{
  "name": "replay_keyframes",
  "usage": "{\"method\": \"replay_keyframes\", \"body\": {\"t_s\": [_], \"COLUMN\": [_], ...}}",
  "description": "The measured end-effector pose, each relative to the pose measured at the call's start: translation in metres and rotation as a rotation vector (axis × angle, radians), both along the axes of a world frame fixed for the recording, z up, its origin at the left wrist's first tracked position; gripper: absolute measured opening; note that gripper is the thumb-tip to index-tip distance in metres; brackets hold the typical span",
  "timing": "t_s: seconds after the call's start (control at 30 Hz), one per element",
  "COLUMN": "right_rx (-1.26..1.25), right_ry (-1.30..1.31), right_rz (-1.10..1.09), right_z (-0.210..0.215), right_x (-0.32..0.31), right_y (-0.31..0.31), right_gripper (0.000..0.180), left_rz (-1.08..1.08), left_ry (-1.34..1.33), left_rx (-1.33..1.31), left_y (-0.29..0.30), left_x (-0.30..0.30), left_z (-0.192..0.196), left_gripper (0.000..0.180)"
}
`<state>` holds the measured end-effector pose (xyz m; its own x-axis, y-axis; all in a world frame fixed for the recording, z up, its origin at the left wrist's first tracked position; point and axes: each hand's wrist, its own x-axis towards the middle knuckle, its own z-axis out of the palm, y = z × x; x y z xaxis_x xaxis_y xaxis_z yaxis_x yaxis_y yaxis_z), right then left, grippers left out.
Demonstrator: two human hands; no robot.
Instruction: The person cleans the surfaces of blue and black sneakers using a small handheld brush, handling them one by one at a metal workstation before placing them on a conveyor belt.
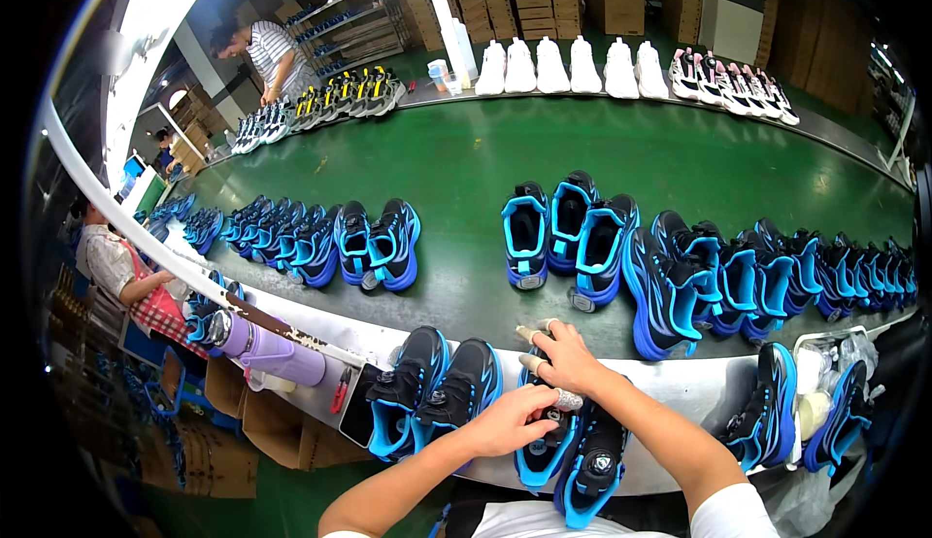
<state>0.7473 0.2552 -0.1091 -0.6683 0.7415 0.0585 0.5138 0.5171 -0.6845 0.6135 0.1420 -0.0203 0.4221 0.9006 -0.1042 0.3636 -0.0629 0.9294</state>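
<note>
Two black and blue sneakers lie on the grey bench edge right in front of me. My left hand (512, 421) is closed on the tongue area of the nearer-left sneaker (544, 451). My right hand (561, 355) rests on the top of the same sneaker with taped fingertips spread, pressing its upper. The second sneaker (594, 465), with a round dial on its tongue, lies beside it under my right forearm. A small whitish object shows between my two hands; I cannot tell what it is.
Another pair of black and blue sneakers (435, 387) lies to the left, beside a phone (360, 404), red cutters (340, 389) and a purple bottle (264, 349). Several blue sneakers stand on the green conveyor (466, 159). White sneakers (568, 67) line the far side. Other people work at the left.
</note>
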Motion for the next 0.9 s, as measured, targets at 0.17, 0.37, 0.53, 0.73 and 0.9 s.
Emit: {"method": "replay_keyframes", "body": {"t_s": [0.17,0.37,0.53,0.73,0.9], "right_rx": [0.085,0.018,0.014,-0.037,-0.036], "right_ry": [0.035,0.019,0.070,0.054,0.064], "right_rz": [-0.011,0.015,0.045,0.016,0.030], "right_z": [-0.009,-0.002,0.003,-0.003,0.000], "right_x": [0.003,0.006,0.010,0.006,0.007], "right_y": [0.004,0.003,0.005,0.009,0.004], "right_gripper": [0.048,0.048,0.048,0.047,0.048], "left_rz": [0.112,0.034,0.023,0.206,0.053], "left_ry": [0.177,0.093,0.062,0.135,-0.009], "left_rx": [0.178,0.054,-0.036,0.101,-0.067], "left_y": [0.001,-0.001,0.004,-0.003,0.002], "left_x": [0.013,0.010,0.006,0.022,0.001], "left_z": [0.012,0.010,-0.004,0.013,-0.009], "left_gripper": [0.031,0.032,0.039,0.035,0.031]}}
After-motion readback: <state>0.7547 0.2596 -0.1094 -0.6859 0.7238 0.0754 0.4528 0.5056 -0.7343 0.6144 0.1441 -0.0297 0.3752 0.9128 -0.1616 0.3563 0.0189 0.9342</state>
